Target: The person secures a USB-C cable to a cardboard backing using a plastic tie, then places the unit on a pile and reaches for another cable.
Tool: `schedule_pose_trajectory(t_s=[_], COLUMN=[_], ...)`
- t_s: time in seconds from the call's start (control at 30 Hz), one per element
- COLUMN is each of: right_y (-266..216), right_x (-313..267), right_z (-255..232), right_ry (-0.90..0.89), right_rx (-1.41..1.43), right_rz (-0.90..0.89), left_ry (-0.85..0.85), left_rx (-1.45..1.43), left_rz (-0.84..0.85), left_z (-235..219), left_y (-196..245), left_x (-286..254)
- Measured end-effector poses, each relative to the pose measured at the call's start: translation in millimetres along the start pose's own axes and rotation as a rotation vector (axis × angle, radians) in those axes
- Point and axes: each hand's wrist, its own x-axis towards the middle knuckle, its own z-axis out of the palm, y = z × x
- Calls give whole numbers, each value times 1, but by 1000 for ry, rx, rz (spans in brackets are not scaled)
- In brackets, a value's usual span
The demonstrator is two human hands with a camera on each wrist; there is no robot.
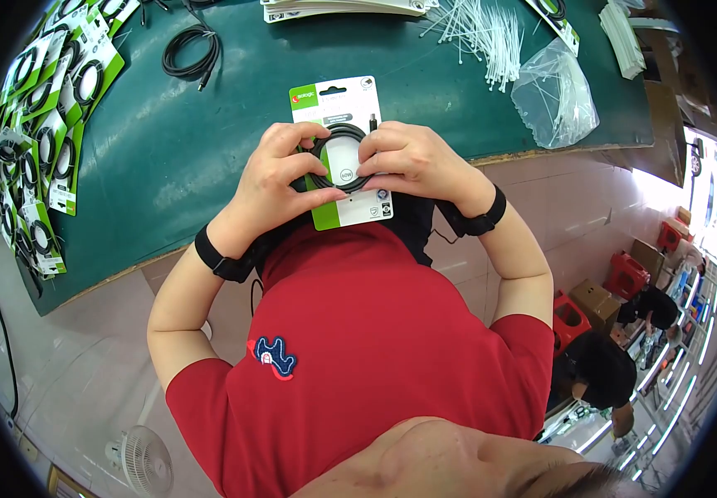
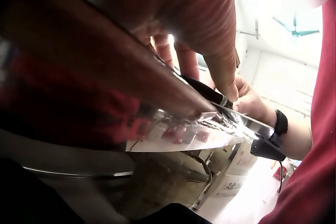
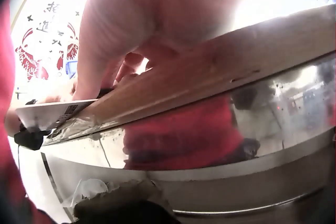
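Observation:
A green and white card (image 1: 329,217) lies at the table's front edge, partly overhanging it, with a coiled black cable (image 1: 343,130) on its face. My left hand (image 1: 280,173) grips the coil's left side, its thumb along the lower edge. On the other side my right hand (image 1: 412,162) pinches the coil with curled fingers. In the left wrist view, the left hand (image 2: 210,19) holds the dark cable (image 2: 202,88) at the card's edge. The right wrist view shows the right hand (image 3: 136,19) over the card (image 3: 52,112); its fingertips are partly hidden.
Carded cables (image 1: 47,145) pile up at the table's left. Behind are a loose coiled cable (image 1: 184,51), a stack of cards (image 1: 342,10), white zip ties (image 1: 479,37) and a clear plastic bag (image 1: 556,95). More cards (image 1: 621,41) stand at the far right. The green table (image 1: 151,158) has a wooden front edge.

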Motion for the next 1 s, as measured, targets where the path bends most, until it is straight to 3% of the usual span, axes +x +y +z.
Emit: schedule_pose_trajectory(t_s=[0.23,0.33,0.37,0.47,1.0], right_y=[-1,-14,-15,-15,-1], right_x=[0,8,11,25,23], right_z=[-2,-3,0,12,21], right_ry=[52,173,173,279,258], right_rx=[93,178,178,-240,-166], right_rz=[-3,285,285,306,291], left_ry=[3,95,96,111,101], left_rx=[2,99,99,236,178], left_rz=[-3,-10,-10,-93,-50], left_z=[-4,-3,-2,2,8], left_y=[3,3,3,3,-11], left_x=[2,7,9,16,15])
